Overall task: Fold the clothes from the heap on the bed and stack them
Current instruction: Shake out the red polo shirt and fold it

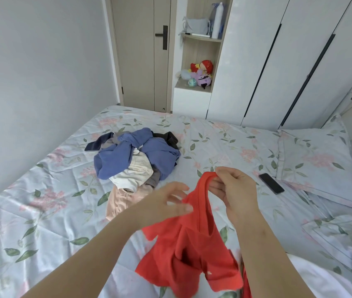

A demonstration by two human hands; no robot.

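Found bed (41,211) in floral print, matching pillow (317,160) at right. Located heap of clothes (136,160) near bed centre. Observed red garment (192,244) raised over near bed edge, pinched at neckline by right hand (235,190). Noted left hand (166,203) released, fingers spread, touching garment edge. Logged phone (271,183) just beside pillow.

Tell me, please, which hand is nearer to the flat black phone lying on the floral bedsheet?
Right. The right hand, pinching the red fabric garment, sits just left of the flat black phone in the picture; the left hand is farther left, across the garment.
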